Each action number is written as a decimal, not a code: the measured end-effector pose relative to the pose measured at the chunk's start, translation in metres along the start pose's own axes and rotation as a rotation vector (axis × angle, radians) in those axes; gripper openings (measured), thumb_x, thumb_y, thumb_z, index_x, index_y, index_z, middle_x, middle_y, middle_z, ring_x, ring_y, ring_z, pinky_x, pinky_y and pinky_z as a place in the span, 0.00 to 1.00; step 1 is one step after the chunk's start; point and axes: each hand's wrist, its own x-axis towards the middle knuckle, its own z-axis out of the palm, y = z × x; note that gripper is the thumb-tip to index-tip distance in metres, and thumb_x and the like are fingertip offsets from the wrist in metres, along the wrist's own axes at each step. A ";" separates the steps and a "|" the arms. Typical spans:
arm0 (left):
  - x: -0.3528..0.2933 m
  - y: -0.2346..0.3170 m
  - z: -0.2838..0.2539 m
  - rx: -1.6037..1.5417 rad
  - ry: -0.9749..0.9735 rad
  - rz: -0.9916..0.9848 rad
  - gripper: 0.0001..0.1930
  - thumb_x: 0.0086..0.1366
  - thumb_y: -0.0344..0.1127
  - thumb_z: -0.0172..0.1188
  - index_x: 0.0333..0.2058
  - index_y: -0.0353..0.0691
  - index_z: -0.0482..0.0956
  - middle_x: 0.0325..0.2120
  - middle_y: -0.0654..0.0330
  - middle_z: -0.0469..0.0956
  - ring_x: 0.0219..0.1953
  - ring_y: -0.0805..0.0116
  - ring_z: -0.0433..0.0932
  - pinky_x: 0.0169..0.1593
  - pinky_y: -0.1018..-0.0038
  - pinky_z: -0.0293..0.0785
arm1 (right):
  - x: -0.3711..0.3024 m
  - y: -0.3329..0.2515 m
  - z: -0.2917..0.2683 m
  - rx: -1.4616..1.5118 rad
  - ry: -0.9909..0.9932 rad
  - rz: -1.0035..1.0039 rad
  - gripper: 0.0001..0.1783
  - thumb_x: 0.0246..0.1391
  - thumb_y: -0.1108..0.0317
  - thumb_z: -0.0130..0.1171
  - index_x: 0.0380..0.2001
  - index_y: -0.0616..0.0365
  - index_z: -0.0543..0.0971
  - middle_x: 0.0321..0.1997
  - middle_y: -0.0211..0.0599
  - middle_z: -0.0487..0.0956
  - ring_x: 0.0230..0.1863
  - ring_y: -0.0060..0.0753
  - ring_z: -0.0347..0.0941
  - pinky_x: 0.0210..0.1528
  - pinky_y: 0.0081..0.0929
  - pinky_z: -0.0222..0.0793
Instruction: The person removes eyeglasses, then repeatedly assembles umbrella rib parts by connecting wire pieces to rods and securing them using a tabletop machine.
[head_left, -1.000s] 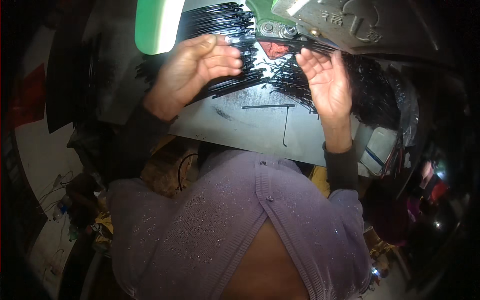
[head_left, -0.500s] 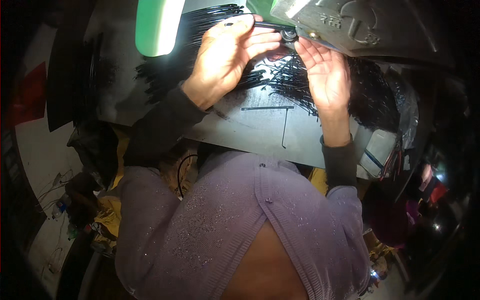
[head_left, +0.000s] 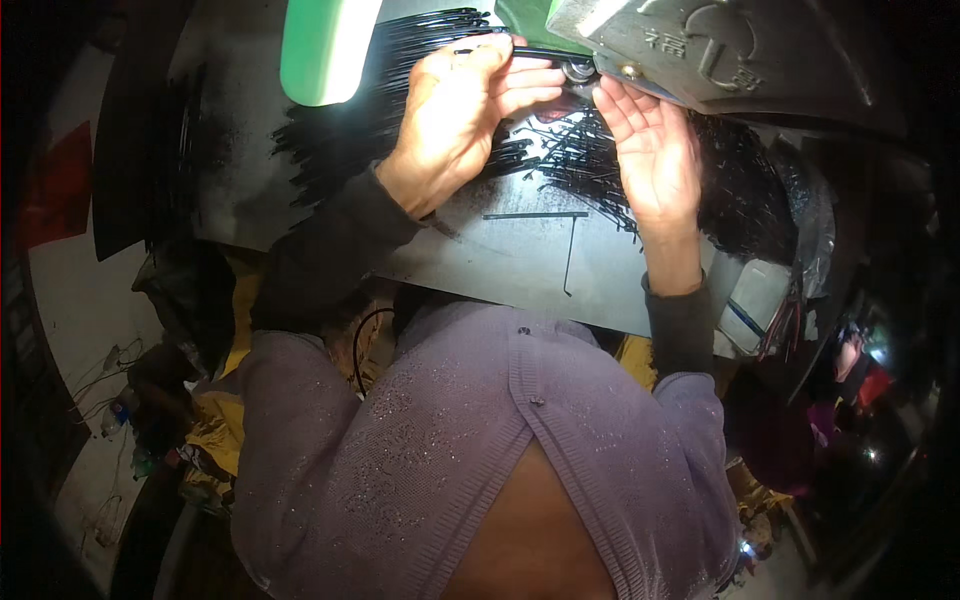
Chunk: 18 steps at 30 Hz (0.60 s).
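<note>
So, a thin black rod (head_left: pixel 552 53) is held up just off the metal housing (head_left: pixel 720 60), pinched near its left end by thumb and fingers of the left hand (head_left: pixel 445 130), easily the nearer one. Its long axis is laid pretty much left to right, dipped a touch, with the free part pointed rightward past a round bolt (head_left: pixel 578 72). The right hand (head_left: pixel 657 165) is held palm up by that far end, fingers extended, nothing pinched; whether the rod is touched there can't be told. Looks straight, slim, kinda glossy. Similar black rods (head_left: pixel 335 150) are heaped on the surface (head_left: pixel 470 275) below.
</note>
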 end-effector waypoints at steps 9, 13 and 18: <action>0.017 0.012 -0.023 0.063 -0.142 -0.060 0.12 0.62 0.29 0.55 0.36 0.22 0.72 0.39 0.36 0.75 0.46 0.45 0.76 0.57 0.52 0.70 | 0.005 0.006 -0.019 0.136 -0.256 0.023 0.20 0.63 0.61 0.43 0.44 0.70 0.71 0.47 0.57 0.75 0.52 0.52 0.71 0.59 0.52 0.65; 0.023 0.019 -0.021 0.104 -0.198 -0.085 0.10 0.61 0.29 0.56 0.36 0.24 0.73 0.37 0.39 0.76 0.44 0.45 0.77 0.53 0.54 0.73 | -0.007 -0.012 0.002 -0.034 -0.069 0.042 0.18 0.65 0.61 0.42 0.42 0.65 0.74 0.42 0.52 0.78 0.46 0.47 0.76 0.54 0.44 0.71; -0.001 0.021 -0.011 0.131 -0.159 -0.161 0.14 0.64 0.33 0.53 0.44 0.26 0.70 0.36 0.44 0.78 0.40 0.52 0.79 0.49 0.58 0.77 | -0.045 -0.072 -0.017 -0.673 -0.312 0.219 0.13 0.60 0.65 0.52 0.42 0.65 0.76 0.35 0.42 0.80 0.34 0.35 0.79 0.36 0.30 0.78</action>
